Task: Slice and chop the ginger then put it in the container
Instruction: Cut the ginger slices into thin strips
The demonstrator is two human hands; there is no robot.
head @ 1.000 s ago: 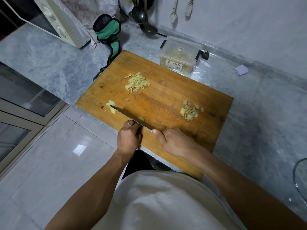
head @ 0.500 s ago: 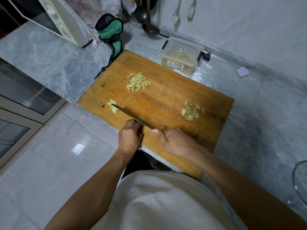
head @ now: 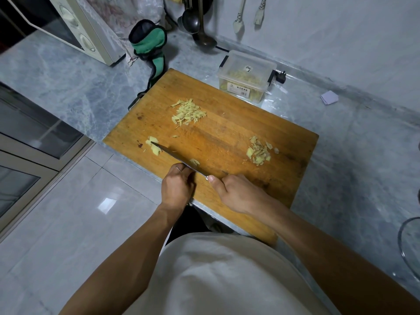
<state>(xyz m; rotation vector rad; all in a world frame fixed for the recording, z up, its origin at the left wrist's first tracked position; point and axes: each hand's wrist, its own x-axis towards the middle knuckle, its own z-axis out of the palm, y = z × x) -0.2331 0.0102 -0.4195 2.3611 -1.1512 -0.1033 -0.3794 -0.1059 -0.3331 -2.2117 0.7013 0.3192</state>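
Note:
A wooden cutting board (head: pixel 227 137) lies on the marble counter. My right hand (head: pixel 238 193) grips the handle of a knife (head: pixel 172 154). Its blade runs left across the near part of the board, and its tip rests by a few ginger chunks (head: pixel 154 146). My left hand (head: pixel 178 186) is beside the blade with its fingers curled down. A small ginger piece (head: pixel 194 162) shows at the fingertips, and the rest is hidden. A pile of ginger strips (head: pixel 187 112) lies further back on the board, and ginger slices (head: pixel 259 151) lie to the right. The clear lidded container (head: pixel 246 78) stands behind the board.
A microwave (head: pixel 77 30) and a green oven mitt (head: pixel 148 45) are at the back left. Ladles (head: pixel 195 23) hang on the wall. A glass bowl rim (head: pixel 406 246) shows at the right edge. The counter edge drops to a tiled floor (head: pixel 68 223) on the left.

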